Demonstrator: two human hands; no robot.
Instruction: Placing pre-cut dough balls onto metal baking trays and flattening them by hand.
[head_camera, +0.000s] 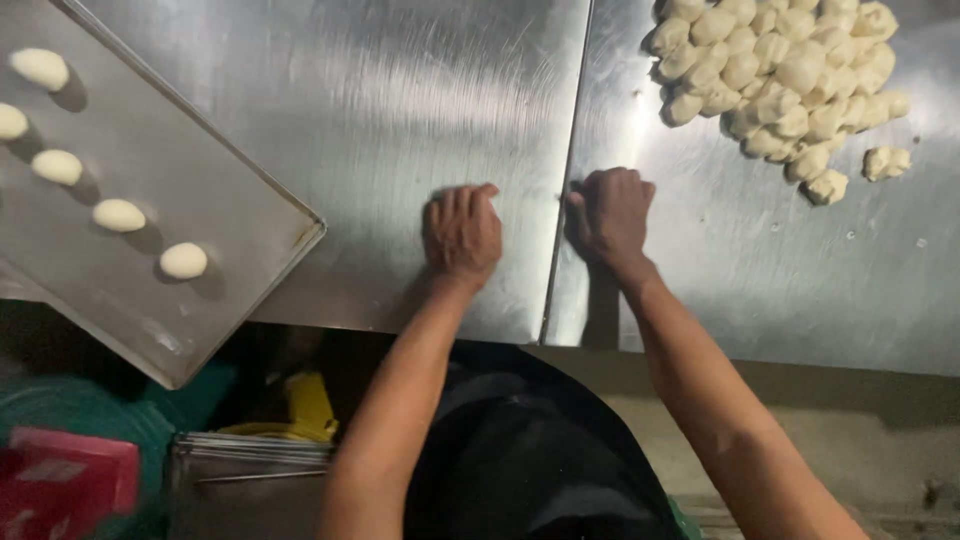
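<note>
Both hands' fingers curled down on the steel table (400, 120), perhaps cupping dough: left hand (461, 235), right hand (612, 214).

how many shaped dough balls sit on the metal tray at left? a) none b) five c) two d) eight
b: five smooth dough balls lie in a slanted row on the baking tray, apart from the heap of cut dough pieces at the upper right of the steel table.
</note>
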